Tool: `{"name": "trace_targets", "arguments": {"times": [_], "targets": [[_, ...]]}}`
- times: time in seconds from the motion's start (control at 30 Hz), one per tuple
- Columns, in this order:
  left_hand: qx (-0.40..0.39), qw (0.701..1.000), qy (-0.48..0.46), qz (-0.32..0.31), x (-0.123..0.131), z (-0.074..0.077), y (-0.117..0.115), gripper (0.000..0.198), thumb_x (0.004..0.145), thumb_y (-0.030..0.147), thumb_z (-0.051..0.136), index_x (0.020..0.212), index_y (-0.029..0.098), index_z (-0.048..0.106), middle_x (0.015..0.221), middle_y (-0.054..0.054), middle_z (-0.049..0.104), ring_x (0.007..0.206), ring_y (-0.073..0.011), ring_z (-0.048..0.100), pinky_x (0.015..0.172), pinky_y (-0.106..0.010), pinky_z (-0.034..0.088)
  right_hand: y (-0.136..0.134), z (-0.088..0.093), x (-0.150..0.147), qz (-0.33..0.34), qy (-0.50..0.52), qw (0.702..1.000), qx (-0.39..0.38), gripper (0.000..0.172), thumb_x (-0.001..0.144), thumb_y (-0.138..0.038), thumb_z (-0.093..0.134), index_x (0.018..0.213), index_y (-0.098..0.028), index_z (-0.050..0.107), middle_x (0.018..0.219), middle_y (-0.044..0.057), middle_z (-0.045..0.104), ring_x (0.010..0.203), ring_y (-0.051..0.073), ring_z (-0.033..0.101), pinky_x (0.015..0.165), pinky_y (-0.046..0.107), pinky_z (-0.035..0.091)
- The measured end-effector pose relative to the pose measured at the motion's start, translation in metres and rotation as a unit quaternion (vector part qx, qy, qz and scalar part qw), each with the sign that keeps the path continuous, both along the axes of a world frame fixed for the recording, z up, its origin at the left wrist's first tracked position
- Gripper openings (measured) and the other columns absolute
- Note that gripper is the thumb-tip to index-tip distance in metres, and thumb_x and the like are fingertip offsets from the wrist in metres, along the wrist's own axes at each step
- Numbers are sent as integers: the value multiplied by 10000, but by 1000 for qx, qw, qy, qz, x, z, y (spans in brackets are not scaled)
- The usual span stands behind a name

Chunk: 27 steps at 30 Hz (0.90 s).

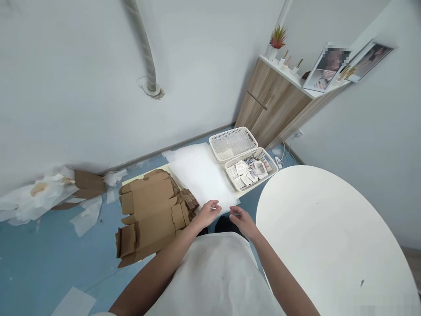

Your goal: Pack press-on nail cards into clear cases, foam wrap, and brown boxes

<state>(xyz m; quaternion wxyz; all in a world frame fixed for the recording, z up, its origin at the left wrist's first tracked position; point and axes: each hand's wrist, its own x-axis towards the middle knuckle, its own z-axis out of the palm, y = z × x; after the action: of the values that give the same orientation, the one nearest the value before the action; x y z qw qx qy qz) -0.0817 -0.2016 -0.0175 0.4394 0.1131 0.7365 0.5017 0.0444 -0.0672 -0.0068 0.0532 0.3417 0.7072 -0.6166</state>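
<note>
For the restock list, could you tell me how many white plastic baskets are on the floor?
2. One basket sits by the wooden cabinet; the second basket, holding small packets, adjoins it, nearer the round table. None seems hidden.

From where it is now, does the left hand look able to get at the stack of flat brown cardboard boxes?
Probably yes. The left hand hovers close beside the stack of flat brown cardboard boxes, and nothing stands between them.
</note>
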Motion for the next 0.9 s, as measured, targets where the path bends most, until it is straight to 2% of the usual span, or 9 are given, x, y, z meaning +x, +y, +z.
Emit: {"name": "trace_targets", "arguments": {"times": [0.13,0.3,0.47,0.6,0.73,0.9], "targets": [[5,999,-26,-24,-2,1,5,428,715,441,551,1043,166,552,979,-82,604,836,-183,576,722,-282,439,8,-1,2,5,-24,1000,1,419,694,-404,588,1059,-199,576,990,66,607,841,180,572,798,363,451],[5,1000,-18,-7,-20,1,27,415,726,412,555,1058,163,544,1012,-91,599,862,-178,580,769,-289,440,43,4,-13,-52,-39,998,4,415,701,-403,569,1063,-201,564,1020,78,598,829,175,576,741,332,468],[-16,999,4,-34,-41,6,66,365,751,358,545,1070,181,538,1106,-89,574,898,-172,575,796,-304,448,84,-6,-41,-71,-43,996,38,398,710,-388,543,1062,-203,559,1023,70,600,845,174,570,738,329,465],[-31,998,15,-54,-53,7,105,331,748,333,563,1054,206,567,1156,-75,547,959,-181,556,815,-302,450,113,-24,-60,-46,-35,991,118,372,739,-362,510,1074,-209,563,1072,77,572,936,198,542,803,367,444],[-25,999,-5,-47,-62,-4,144,357,727,325,602,1065,213,579,1211,-81,492,1007,-205,531,828,-315,447,137,-40,-75,-10,-25,979,202,360,765,-331,494,1090,-195,566,1085,98,543,1042,230,490,918,410,379],[-42,998,-48,-10,-74,-26,178,393,690,329,648,1057,199,591,1301,-83,407,1181,-261,397,894,-325,406,154,-56,-92,27,-31,976,215,386,793,-319,464,1152,-198,534,1145,108,491,1101,249,451,939,421,373]]}}
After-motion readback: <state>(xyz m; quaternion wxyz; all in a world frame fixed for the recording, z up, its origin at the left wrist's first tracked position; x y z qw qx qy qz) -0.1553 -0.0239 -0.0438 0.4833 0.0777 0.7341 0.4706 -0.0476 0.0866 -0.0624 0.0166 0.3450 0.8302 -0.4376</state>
